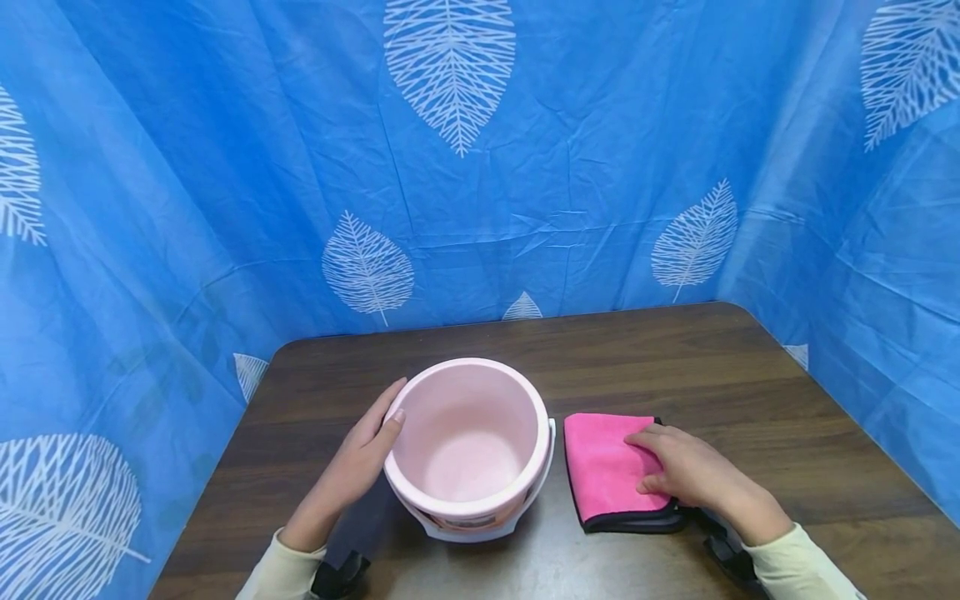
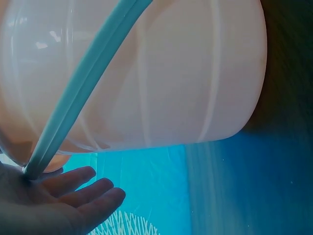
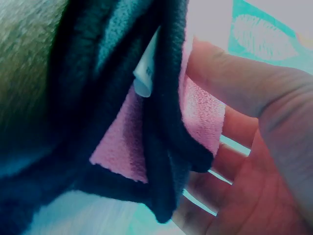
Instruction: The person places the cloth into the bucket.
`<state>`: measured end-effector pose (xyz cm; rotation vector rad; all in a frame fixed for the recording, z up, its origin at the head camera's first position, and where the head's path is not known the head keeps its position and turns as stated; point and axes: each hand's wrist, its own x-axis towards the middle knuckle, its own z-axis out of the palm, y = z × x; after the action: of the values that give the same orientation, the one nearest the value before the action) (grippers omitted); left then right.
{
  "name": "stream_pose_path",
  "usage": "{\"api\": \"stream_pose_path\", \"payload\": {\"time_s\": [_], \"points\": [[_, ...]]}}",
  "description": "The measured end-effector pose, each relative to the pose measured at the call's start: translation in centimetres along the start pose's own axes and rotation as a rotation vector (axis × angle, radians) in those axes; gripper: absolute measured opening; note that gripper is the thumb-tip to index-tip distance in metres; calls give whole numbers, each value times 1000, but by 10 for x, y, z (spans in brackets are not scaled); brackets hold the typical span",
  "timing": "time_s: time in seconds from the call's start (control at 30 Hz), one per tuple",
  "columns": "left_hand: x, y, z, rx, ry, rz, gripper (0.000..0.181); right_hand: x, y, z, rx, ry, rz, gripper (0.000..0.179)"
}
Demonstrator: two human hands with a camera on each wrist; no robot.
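Pale yellow sleeves come in from the near edge, leading to a person's two bare hands. Blue curtain with white leaf prints surrounds a dark wood-grain counter. Left of the counter's middle stands a pale pink bucket, upright, its white handle hanging down on the near side. It looks like smooth, fairly stiff plastic, probably light but a little slippery; the rolled rim or the handle would give the surest hold. Just right of it, apart from it, lies a folded bright pink cloth with black edging. It should be soft, light and limp, with little to break; pinching several layers at the edge would keep the folds together. The left hand rests against the bucket's left side, thumb on the rim, fingers stretched and slightly apart. The right hand rests on the cloth's right side, thumb and fingers apart; whether they pinch any layer cannot be told. Between the layers, a small white tag pokes out.
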<state>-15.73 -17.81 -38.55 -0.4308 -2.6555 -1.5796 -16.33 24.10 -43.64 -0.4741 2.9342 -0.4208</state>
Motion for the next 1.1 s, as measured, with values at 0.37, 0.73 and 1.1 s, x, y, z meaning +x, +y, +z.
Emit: {"api": "stream_pose_path", "payload": {"time_s": [0.37, 0.73, 1.1], "points": [[-1, -1, -1, -29, -7, -9, 46, 0, -4, 1, -16, 17, -43, 53], [2, -1, -1, -51, -7, -20, 45, 0, -3, 0, -36, 68, -112, 39], [0, 5, -2, -63, -10, -34, 46, 0, -3, -9, 5, 72, -126, 37]]}}
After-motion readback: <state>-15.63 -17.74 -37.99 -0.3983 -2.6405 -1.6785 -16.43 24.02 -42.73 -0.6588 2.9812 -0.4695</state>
